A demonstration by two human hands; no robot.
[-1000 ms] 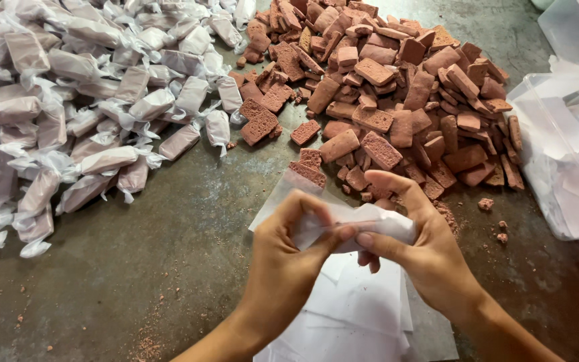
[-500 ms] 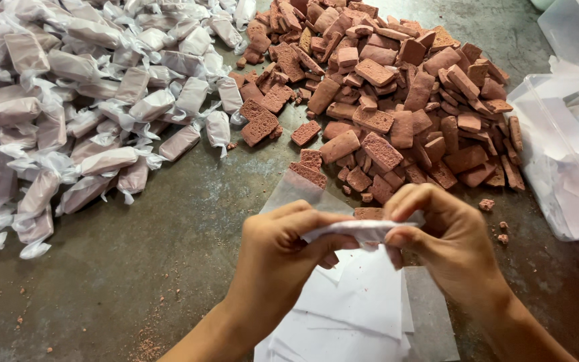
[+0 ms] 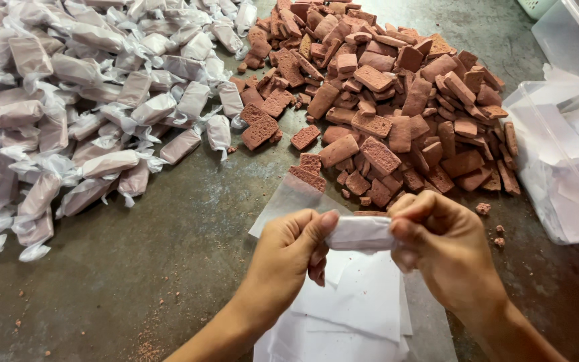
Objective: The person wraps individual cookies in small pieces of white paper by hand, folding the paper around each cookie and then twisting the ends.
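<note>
1. We hold one small block wrapped in translucent white paper point(image 3: 361, 233) level between our two hands, low in the view and just above a stack of white paper sheets point(image 3: 360, 305).
2. Our left hand point(image 3: 294, 251) pinches the left end of the wrapped block, thumb on top and fingers curled underneath.
3. Our right hand point(image 3: 445, 249) closes over the right end, its fingers pressed together around the paper there, so that end of the block is hidden.
4. The sheets lie on the dark, stained grey surface point(image 3: 169, 255), directly under our wrists; one clear, thin sheet point(image 3: 289, 201) sticks out from the stack towards the pile beyond.
5. Beyond our hands sits a loose heap of bare reddish-brown rectangular blocks point(image 3: 383, 87); its nearest pieces lie just beside the clear sheet.
6. To the left spreads a wide heap of finished pieces in white twisted-end wrappers point(image 3: 82, 100), touching the brown heap at the far side.
7. At the right edge stands a clear plastic container with white paper inside point(image 3: 564, 161), near the brown heap.
8. A few reddish crumbs point(image 3: 490, 224) lie on the surface just beside our right hand.
</note>
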